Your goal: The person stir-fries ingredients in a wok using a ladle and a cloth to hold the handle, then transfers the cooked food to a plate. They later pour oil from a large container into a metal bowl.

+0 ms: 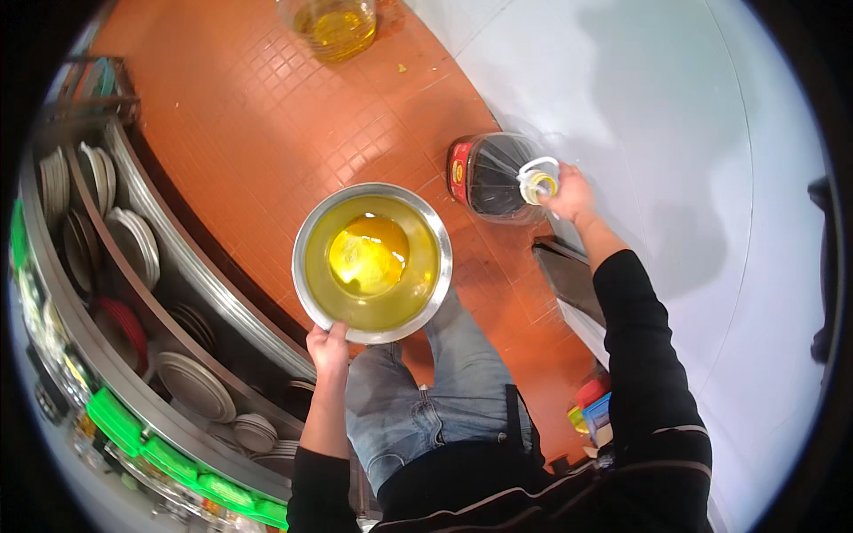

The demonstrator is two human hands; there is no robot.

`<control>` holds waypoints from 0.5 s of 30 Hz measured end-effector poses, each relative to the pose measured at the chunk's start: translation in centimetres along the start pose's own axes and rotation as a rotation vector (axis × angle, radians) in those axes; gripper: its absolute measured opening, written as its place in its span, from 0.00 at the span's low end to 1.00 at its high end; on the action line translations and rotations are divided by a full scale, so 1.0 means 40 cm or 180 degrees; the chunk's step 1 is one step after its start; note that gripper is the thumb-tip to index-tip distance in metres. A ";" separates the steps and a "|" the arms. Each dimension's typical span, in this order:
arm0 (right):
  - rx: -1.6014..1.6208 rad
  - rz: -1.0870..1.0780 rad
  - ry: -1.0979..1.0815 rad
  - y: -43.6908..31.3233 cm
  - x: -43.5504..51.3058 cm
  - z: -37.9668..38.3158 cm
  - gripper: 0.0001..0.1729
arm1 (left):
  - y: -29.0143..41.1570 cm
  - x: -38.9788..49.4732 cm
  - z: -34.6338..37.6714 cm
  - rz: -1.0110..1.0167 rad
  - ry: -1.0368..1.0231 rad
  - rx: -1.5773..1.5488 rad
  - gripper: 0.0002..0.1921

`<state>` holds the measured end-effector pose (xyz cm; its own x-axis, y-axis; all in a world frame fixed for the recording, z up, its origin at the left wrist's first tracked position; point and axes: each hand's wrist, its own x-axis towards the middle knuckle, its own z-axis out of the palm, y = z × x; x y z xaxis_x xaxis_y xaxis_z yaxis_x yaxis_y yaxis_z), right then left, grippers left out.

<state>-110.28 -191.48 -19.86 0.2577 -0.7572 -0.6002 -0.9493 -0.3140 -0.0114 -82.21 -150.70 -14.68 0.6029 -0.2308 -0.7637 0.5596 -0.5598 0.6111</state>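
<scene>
My left hand (329, 345) grips the near rim of a round steel bowl (300, 240). Clear yellow liquid that looks like oil (373, 260) lies in the bowl, with a bright reflection at its middle. On the right, my right hand (570, 193) is at the neck of a large clear plastic jug (500, 176). Its fingers close around the white collar (533, 186), beside the raised carrying handle. The mouth of this jug faces up and looks uncapped. A dark liquid or dark base shows through its wall, and a red label sits at its far side.
Another plastic jug (336, 30) with yellow liquid stands farther along the orange tile floor (266, 133). Steel shelves (220, 320) with stacked plates (193, 386) run along the left. A pale wall (680, 133) rises on the right, with a dark flat panel (573, 280) against it.
</scene>
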 end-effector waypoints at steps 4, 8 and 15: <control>-0.0276 0.0001 -0.0023 -0.005 0.012 0.103 0.24 | -0.120 0.079 -0.001 0.0337 0.0058 0.0231 0.10; -0.0009 0.0294 0.0346 -0.101 -0.029 0.222 0.21 | -0.232 0.158 -0.009 0.0286 0.0233 0.0844 0.13; 0.0195 -0.0039 0.0143 -0.409 -0.136 0.377 0.27 | -0.387 0.216 -0.055 0.0016 0.0344 0.1362 0.16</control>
<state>-98.86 -173.60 -28.46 0.2757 -0.7788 -0.5634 -0.9550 -0.2888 -0.0681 -84.43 -142.29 -30.27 0.6736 -0.1627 -0.7209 0.2844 -0.8433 0.4560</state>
